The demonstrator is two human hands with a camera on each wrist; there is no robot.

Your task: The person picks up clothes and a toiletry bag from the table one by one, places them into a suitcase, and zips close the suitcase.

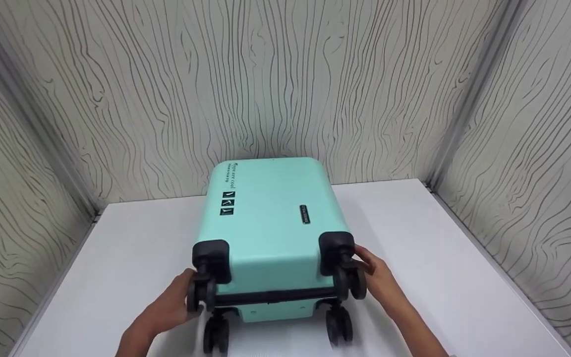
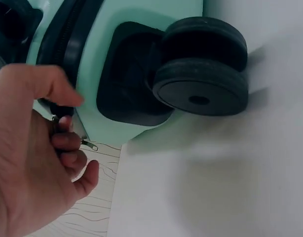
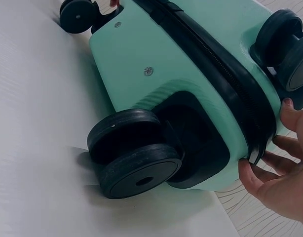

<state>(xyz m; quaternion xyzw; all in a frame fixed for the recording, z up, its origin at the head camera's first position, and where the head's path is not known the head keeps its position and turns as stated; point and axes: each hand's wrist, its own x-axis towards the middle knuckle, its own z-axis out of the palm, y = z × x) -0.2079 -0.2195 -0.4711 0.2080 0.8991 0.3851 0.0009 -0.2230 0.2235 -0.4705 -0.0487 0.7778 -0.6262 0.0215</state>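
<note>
A mint-green hard-shell suitcase (image 1: 270,213) lies on its back, its wheeled end facing me. My left hand (image 1: 169,305) holds the lower left corner, behind a black wheel (image 2: 201,89). In the left wrist view its fingers curl by the dark zipper band, and a small metal zipper pull (image 2: 90,145) sticks out beside them. At the opposite corner my right hand (image 1: 379,277) grips the side of the suitcase. The right wrist view has its thumb near a wheel mount and its fingertips on the shell and the end of the zipper band (image 3: 225,74).
The suitcase is over a white tabletop (image 1: 132,248). Panels with a wood-grain line pattern (image 1: 265,74) close in the back and both sides. Grey metal posts (image 1: 474,94) stand at the corners. Two pairs of black twin wheels (image 1: 216,334) jut toward me.
</note>
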